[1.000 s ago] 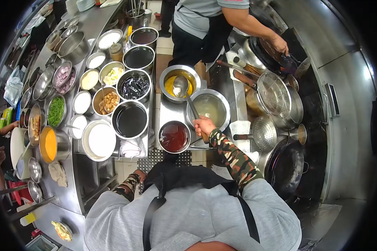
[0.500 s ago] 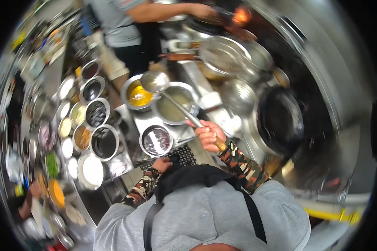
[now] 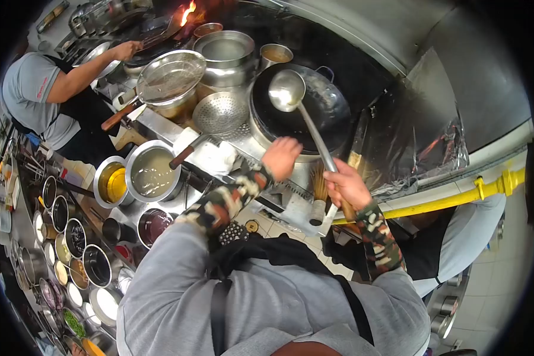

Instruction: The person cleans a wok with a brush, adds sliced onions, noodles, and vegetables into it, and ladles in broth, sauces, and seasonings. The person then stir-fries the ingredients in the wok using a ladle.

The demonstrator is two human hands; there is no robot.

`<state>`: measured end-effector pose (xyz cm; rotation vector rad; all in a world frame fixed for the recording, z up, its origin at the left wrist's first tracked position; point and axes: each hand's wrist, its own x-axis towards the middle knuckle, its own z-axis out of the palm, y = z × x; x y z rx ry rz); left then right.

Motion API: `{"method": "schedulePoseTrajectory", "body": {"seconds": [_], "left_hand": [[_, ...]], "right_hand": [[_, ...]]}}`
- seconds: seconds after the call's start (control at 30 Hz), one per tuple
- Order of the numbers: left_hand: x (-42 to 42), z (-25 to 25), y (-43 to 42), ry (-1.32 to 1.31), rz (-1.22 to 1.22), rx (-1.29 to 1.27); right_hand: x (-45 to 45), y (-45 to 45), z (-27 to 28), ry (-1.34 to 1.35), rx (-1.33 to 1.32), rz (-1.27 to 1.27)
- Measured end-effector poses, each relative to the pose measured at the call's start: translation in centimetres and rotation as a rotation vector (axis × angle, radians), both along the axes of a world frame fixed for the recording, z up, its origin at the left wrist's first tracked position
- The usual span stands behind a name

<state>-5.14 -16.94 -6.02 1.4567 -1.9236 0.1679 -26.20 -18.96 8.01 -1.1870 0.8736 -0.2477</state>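
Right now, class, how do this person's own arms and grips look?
Grey shirt sleeves sit above snug camouflage forearm sleeves patched in dark, rusty-brown and pale colours. The left grip and right grip are bare, without gloves.

One ladle (image 3: 315,133), two wearer's hands (image 3: 347,188), one perforated skimmer (image 3: 221,113), one yellow pipe (image 3: 430,204), one heap chopped greens (image 3: 74,323).

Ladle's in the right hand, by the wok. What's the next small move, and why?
I'd probably lower the ladle slightly toward the wok: its bowl appears above the wok, the right hand grips its handle, and the left hand, seemingly empty, is clear of it. Whether the bowl holds anything, I can't tell.
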Motion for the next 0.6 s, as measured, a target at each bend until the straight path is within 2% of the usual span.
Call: {"method": "schedulePoseTrajectory", "body": {"seconds": [0.03,0.1,0.17,0.2,0.23,0.3,0.37,0.43,0.5,0.6], "left_hand": [[0.1,-0.8,-2.6,-0.085,0.076,0.008],[-0.4,-1.4,-4.6,-0.126,0.248,0.376],[-0.9,-1.5,-4.3,-0.165,0.255,0.359],[-1.0,-1.4,-3.9,-0.203,0.262,0.338],[-1.5,-0.5,-3.0,-0.199,0.273,0.344],[-2.8,0.4,0.6,-0.177,0.223,0.162],[-3.8,-0.2,4.4,-0.224,0.272,0.236],[-4.0,-0.3,8.1,-0.179,0.238,0.267],[-3.9,-0.2,10.7,-0.160,0.227,0.317],[-3.8,-0.5,12.9,-0.149,0.228,0.313]], "right_hand": [[0.1,-1.1,-1.0,0.119,-0.198,-0.014],[-0.7,-4.2,-3.0,0.158,-0.228,-0.021],[-2.4,-6.4,-4.5,0.079,-0.194,-0.076],[-2.6,-5.9,-4.8,0.145,-0.313,-0.096],[-3.3,-5.8,-4.8,0.147,-0.309,-0.084],[-4.3,-4.9,-4.6,0.095,-0.287,-0.140],[-6.3,-5.0,-4.2,0.053,-0.184,-0.071],[-7.3,-3.6,-3.4,0.142,-0.231,-0.016],[-8.0,-2.1,-4.5,0.175,-0.241,-0.009],[-8.8,0.8,-6.6,0.222,-0.396,0.031]]}}
